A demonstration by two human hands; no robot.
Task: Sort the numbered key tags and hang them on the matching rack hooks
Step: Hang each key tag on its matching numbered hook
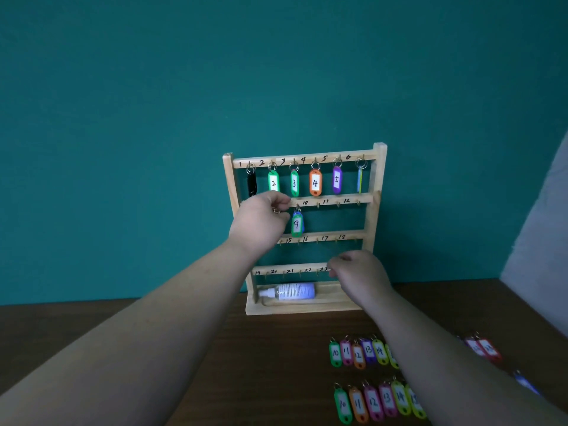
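Observation:
A wooden key rack [380, 167] stands on the table against the teal wall. Its top rail carries tags 1 to 6, among them an orange tag 4 [315, 182]. A green tag 9 [296, 224] hangs from the second rail. My left hand [261, 221] is at the left part of that second rail, its fingers pinching a key ring [276, 210] whose tag is hidden behind the hand. My right hand [358, 275] holds the right end of the bottom rail. Two rows of loose numbered tags [358, 355] lie on the table at the lower right.
A white spray bottle [290, 292] lies in the rack's base tray. More tags, red [487, 348] and blue [527, 384], lie past my right forearm. A pale grey surface [541, 241] rises at the far right. The dark wooden table [261, 364] spreads in front of the rack.

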